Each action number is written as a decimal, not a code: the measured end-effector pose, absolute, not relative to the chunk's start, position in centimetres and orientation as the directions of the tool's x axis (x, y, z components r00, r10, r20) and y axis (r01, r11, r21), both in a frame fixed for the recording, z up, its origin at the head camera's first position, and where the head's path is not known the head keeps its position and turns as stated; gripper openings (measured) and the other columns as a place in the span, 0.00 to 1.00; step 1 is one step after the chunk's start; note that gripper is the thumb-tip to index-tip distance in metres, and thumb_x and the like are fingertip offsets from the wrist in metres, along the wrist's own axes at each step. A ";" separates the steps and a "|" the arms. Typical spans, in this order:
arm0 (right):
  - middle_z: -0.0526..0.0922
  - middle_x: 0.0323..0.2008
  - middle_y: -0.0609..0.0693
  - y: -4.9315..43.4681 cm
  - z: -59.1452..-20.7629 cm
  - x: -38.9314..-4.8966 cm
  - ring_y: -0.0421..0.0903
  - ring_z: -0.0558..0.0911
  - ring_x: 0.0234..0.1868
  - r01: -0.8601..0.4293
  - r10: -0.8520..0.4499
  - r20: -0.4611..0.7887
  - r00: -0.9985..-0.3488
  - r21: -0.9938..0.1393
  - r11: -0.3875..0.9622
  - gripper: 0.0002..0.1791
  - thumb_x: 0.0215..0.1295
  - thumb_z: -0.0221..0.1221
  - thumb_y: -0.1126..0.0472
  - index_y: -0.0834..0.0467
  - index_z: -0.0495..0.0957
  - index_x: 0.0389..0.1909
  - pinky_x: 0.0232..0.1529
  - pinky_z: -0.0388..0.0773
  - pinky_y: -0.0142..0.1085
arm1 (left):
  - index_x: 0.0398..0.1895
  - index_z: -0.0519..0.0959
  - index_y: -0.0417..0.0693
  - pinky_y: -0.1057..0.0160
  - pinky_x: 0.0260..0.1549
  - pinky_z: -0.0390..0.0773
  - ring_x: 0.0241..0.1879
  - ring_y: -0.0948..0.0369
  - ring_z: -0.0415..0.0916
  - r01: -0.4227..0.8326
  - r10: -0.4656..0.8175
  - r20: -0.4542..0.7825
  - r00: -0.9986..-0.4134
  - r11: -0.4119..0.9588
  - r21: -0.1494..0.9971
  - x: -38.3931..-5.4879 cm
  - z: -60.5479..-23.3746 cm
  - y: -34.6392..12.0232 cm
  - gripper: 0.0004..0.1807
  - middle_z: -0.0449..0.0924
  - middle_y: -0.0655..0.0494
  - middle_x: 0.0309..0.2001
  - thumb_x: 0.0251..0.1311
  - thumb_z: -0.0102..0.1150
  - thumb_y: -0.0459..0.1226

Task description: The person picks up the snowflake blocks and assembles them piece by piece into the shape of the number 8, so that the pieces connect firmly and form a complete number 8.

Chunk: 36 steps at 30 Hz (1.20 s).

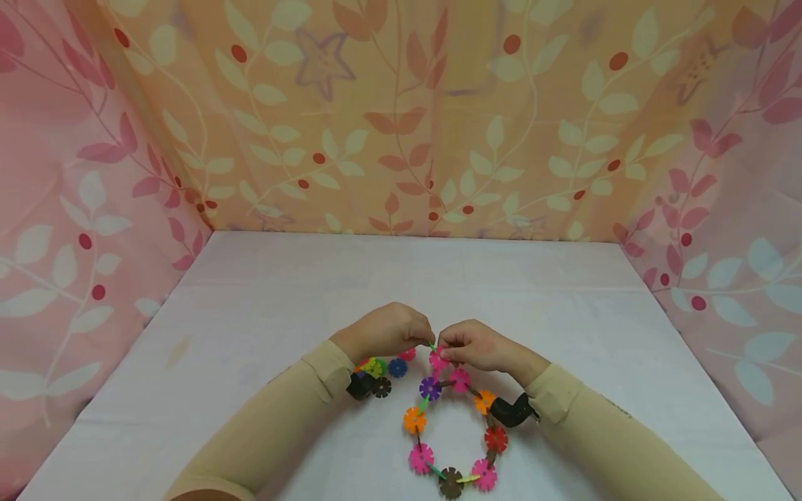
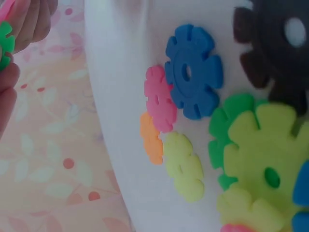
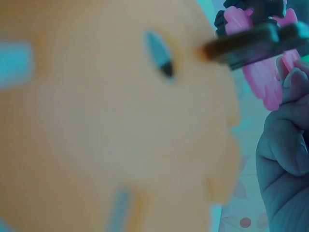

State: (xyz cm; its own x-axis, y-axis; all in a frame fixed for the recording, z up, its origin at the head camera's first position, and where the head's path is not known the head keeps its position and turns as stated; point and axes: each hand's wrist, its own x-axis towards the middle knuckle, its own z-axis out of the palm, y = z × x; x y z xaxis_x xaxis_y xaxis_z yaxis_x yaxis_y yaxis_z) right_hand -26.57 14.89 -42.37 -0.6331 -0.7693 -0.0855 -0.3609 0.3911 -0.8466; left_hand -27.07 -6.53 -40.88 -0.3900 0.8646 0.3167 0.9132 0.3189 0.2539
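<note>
My left hand [image 1: 393, 327] pinches a green notched plastic disc [image 2: 6, 44], seen nearly edge-on in the head view. Close beside it, my right hand [image 1: 481, 345] grips a pink notched disc [image 1: 437, 360] between thumb and fingers. The green disc's edge meets the pink one between the two hands. Below hangs a ring of interlocked discs: a purple disc [image 1: 429, 389], an orange disc [image 1: 414, 420], a brown disc [image 1: 451, 482], a red disc [image 1: 496, 438] and several others. In the right wrist view, a blurred orange disc [image 3: 120, 121] covers most of the picture.
Loose notched discs lie on the white table [image 1: 282, 278] by the left wrist, among them a blue disc [image 2: 193, 72], a yellow-green disc [image 2: 263, 154] and a dark disc [image 2: 280, 43]. Patterned cloth [image 1: 401, 139] stands at the back and both sides.
</note>
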 end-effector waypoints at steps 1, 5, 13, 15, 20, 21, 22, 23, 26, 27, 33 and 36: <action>0.73 0.16 0.50 15.0 -42.7 -26.8 0.39 0.68 0.20 -0.364 -0.770 -0.081 -0.633 -0.847 0.388 0.11 0.62 0.55 0.64 0.64 0.73 0.22 0.21 0.64 0.29 | 0.32 0.84 0.48 0.80 0.39 0.71 0.33 0.71 0.76 0.916 0.863 0.325 -0.387 0.318 0.246 -27.0 -40.9 -6.5 0.07 0.82 0.62 0.30 0.54 0.61 0.29; 0.72 0.17 0.51 14.9 -42.7 -26.8 0.39 0.68 0.20 -0.389 -0.770 -0.058 -0.636 -0.837 0.385 0.10 0.63 0.55 0.65 0.63 0.73 0.22 0.22 0.64 0.29 | 0.31 0.84 0.49 0.78 0.39 0.72 0.33 0.70 0.77 0.931 0.861 0.363 -0.358 0.300 0.206 -27.0 -41.0 -6.5 0.09 0.81 0.62 0.30 0.51 0.61 0.26; 0.75 0.18 0.56 14.8 -42.6 -26.9 0.39 0.70 0.22 -0.406 -0.797 -0.070 -0.599 -0.832 0.378 0.11 0.62 0.55 0.66 0.64 0.74 0.21 0.24 0.67 0.29 | 0.34 0.84 0.51 0.81 0.37 0.70 0.33 0.71 0.76 0.940 0.881 0.333 -0.337 0.297 0.166 -26.7 -41.3 -6.4 0.07 0.82 0.63 0.31 0.53 0.63 0.32; 0.75 0.18 0.55 14.9 -42.6 -26.9 0.39 0.70 0.21 -0.392 -0.808 -0.083 -0.583 -0.842 0.370 0.11 0.63 0.55 0.65 0.64 0.74 0.21 0.23 0.67 0.29 | 0.33 0.84 0.51 0.81 0.37 0.70 0.33 0.72 0.76 0.928 0.874 0.324 -0.363 0.307 0.210 -26.7 -41.4 -6.5 0.06 0.82 0.63 0.31 0.54 0.62 0.32; 0.71 0.17 0.49 15.2 -42.6 -27.1 0.39 0.67 0.20 -0.347 -0.821 -0.106 -0.561 -0.870 0.350 0.12 0.64 0.54 0.62 0.65 0.73 0.23 0.22 0.64 0.29 | 0.37 0.83 0.50 0.78 0.39 0.72 0.35 0.72 0.76 0.841 0.820 0.268 -0.505 0.397 0.367 -27.0 -41.8 -6.7 0.07 0.82 0.63 0.35 0.57 0.59 0.34; 0.70 0.17 0.48 15.3 -42.6 -27.1 0.39 0.66 0.20 -0.339 -0.818 -0.113 -0.563 -0.872 0.354 0.13 0.64 0.54 0.61 0.64 0.73 0.23 0.22 0.63 0.29 | 0.39 0.83 0.50 0.77 0.40 0.72 0.36 0.72 0.76 0.812 0.803 0.242 -0.545 0.433 0.390 -27.1 -41.9 -6.8 0.08 0.82 0.63 0.36 0.57 0.59 0.34; 0.70 0.17 0.47 15.3 -42.6 -27.2 0.39 0.65 0.19 -0.337 -0.816 -0.118 -0.566 -0.870 0.359 0.13 0.64 0.54 0.60 0.64 0.73 0.24 0.22 0.63 0.29 | 0.41 0.82 0.50 0.75 0.40 0.73 0.37 0.71 0.76 0.781 0.783 0.208 -0.586 0.477 0.403 -27.2 -42.0 -6.8 0.09 0.82 0.63 0.37 0.57 0.59 0.35; 0.69 0.17 0.47 15.4 -42.5 -27.2 0.39 0.65 0.19 -0.336 -0.813 -0.123 -0.570 -0.868 0.367 0.13 0.64 0.54 0.60 0.64 0.74 0.24 0.21 0.62 0.29 | 0.42 0.82 0.50 0.74 0.40 0.74 0.37 0.71 0.76 0.744 0.759 0.164 -0.631 0.530 0.406 -27.3 -42.2 -6.8 0.09 0.81 0.63 0.37 0.57 0.59 0.35; 0.70 0.18 0.52 15.6 -42.6 -27.4 0.39 0.65 0.18 -0.325 -0.795 -0.153 -0.587 -0.855 0.404 0.11 0.63 0.56 0.59 0.62 0.76 0.25 0.20 0.61 0.29 | 0.41 0.81 0.50 0.70 0.39 0.75 0.34 0.68 0.74 0.615 0.670 -0.007 -0.742 0.685 0.389 -27.7 -42.7 -7.0 0.09 0.80 0.63 0.35 0.57 0.60 0.37; 0.71 0.18 0.54 15.6 -42.7 -27.5 0.39 0.65 0.18 -0.319 -0.786 -0.165 -0.596 -0.850 0.420 0.10 0.63 0.56 0.59 0.61 0.77 0.25 0.20 0.61 0.29 | 0.39 0.81 0.50 0.69 0.38 0.75 0.33 0.67 0.73 0.570 0.637 -0.067 -0.768 0.727 0.382 -27.7 -43.0 -7.0 0.08 0.79 0.63 0.33 0.56 0.61 0.37; 0.74 0.20 0.60 15.9 -43.0 -27.6 0.41 0.65 0.18 -0.258 -0.729 -0.216 -0.649 -0.840 0.478 0.06 0.59 0.59 0.61 0.59 0.79 0.25 0.18 0.60 0.30 | 0.29 0.79 0.54 0.69 0.33 0.73 0.30 0.64 0.68 0.470 0.551 -0.248 -0.797 0.823 0.318 -27.7 -44.5 -6.5 0.07 0.73 0.64 0.26 0.49 0.67 0.41; 0.73 0.18 0.57 15.9 -43.2 -27.6 0.41 0.66 0.18 -0.240 -0.716 -0.220 -0.663 -0.843 0.481 0.04 0.58 0.60 0.63 0.59 0.78 0.27 0.18 0.61 0.30 | 0.27 0.77 0.54 0.70 0.31 0.71 0.28 0.64 0.68 0.475 0.547 -0.251 -0.798 0.829 0.295 -27.6 -44.7 -6.2 0.08 0.71 0.63 0.25 0.48 0.68 0.41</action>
State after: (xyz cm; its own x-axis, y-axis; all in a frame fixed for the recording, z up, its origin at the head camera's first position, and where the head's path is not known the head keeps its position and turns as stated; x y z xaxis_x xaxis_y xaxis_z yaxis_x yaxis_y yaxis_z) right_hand -27.65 15.88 -43.16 -0.6631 -0.7156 -0.2197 -0.2398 0.4812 -0.8432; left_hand -27.60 -6.19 -44.67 -0.7985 0.5470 -0.2514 0.4753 0.8291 0.2946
